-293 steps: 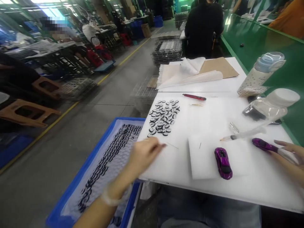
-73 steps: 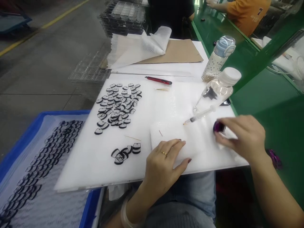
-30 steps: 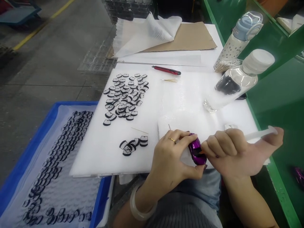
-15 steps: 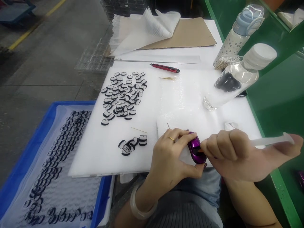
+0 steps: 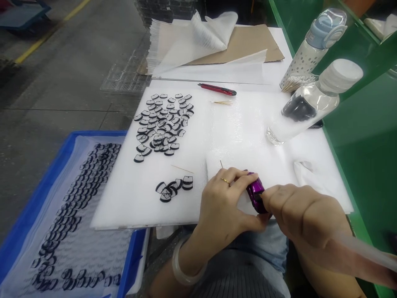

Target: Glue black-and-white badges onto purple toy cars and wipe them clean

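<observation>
My left hand [image 5: 221,205] pinches a small glossy purple toy car [image 5: 254,188] at the table's near edge, with the thumb below it and fingers along its far side. Wrapped in a fist, my right hand [image 5: 305,213] presses against the car's right side. From behind the fist trails a long translucent white tool [image 5: 366,248], blurred; its working tip is mostly covered by my fingers. Past my left knuckles a thin stick [image 5: 221,164] pokes up. Left of that hand lies a little cluster of black-edged clear curved pieces [image 5: 167,191].
Many similar pieces [image 5: 164,124] spread over the white foam sheet [image 5: 124,207]. A red cutter [image 5: 217,89], thin swabs [image 5: 222,102], a clear bottle [image 5: 305,103] and a dotted bottle [image 5: 313,49] stand or lie beyond. A blue tray [image 5: 70,149] holds rows of pieces at left.
My right fist has turned and lowered, and the white tool's rear end has swung down toward the lower right. A crumpled white cloth behind it shows more. My left hand still holds the car.
</observation>
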The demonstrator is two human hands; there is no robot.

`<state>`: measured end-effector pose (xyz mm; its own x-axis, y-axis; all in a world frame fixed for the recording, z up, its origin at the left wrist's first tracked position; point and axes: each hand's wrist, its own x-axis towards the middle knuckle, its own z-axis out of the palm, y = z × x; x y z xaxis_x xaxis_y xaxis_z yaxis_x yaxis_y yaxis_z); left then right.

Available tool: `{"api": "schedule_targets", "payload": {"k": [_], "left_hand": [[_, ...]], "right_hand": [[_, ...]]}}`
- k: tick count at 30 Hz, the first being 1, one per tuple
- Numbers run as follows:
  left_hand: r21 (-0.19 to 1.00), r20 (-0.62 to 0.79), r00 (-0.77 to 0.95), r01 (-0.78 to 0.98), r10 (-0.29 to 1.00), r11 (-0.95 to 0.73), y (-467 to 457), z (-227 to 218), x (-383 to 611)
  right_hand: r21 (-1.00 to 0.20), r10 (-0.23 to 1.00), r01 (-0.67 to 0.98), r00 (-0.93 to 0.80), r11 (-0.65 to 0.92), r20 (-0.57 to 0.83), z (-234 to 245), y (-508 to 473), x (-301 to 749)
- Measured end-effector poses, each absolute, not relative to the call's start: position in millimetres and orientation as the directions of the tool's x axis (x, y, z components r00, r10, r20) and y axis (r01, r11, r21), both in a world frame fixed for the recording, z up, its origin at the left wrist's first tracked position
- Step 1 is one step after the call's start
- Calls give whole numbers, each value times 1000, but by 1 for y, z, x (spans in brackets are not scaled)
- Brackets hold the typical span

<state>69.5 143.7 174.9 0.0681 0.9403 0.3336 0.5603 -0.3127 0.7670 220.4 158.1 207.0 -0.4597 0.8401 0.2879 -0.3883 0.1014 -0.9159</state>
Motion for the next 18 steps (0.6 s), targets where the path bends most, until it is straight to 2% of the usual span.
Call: {"api": "schedule_targets", "payload": {"k": [2, 6, 7, 11, 15, 18], "left_hand": [[769, 333, 66, 558, 941, -311, 144, 175, 70], [764, 355, 53, 559, 933, -322, 144, 174, 72], [761, 357, 52, 563, 933, -323, 144, 174, 72], [755, 348, 58, 575, 936, -316, 143, 173, 72], [753, 344, 64, 578, 937, -315, 143, 173, 71], [743, 339, 68, 593, 938, -311, 143, 173, 71]], "right_hand": [[-913, 849, -374, -419, 160, 320, 206, 155, 221], [-969, 871, -151, -427, 197, 243, 203, 152, 228], [-969, 871, -137, -426, 204, 244, 203, 151, 229], [-919, 865, -277, -342, 281, 368, 207, 153, 226], [-931, 868, -206, -345, 301, 356, 219, 156, 221], [-963, 887, -112, -376, 245, 269, 231, 154, 222]]}}
